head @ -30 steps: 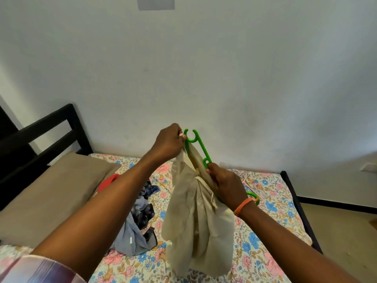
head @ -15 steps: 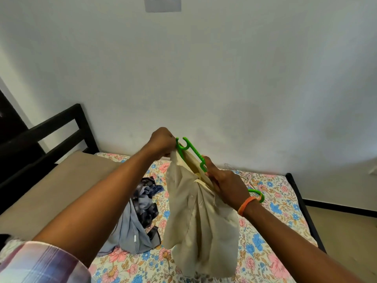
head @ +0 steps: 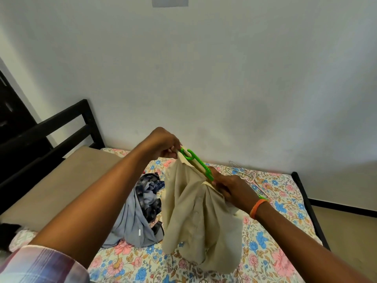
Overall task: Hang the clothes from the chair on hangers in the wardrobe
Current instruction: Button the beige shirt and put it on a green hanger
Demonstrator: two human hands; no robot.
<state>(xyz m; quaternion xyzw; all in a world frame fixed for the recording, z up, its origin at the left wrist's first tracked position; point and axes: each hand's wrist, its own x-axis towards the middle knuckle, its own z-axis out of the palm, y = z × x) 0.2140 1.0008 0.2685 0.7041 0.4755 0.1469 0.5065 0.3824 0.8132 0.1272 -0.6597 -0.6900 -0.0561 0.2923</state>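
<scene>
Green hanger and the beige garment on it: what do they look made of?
Green hanger: looks like moulded plastic, a bright uniform green with a slight sheen and thick rounded loops. Beige garment: thin woven cloth, probably cotton, matte, hanging in soft folds and creases.

Over the last second the green hanger [head: 196,164] tips from steeply upright to a flatter slant as the left hand [head: 163,144] and right hand [head: 231,189] carry it and the cream garment [head: 195,219] lower toward the bed [head: 285,190], its hook sinking beside the left hand's fingers.
</scene>
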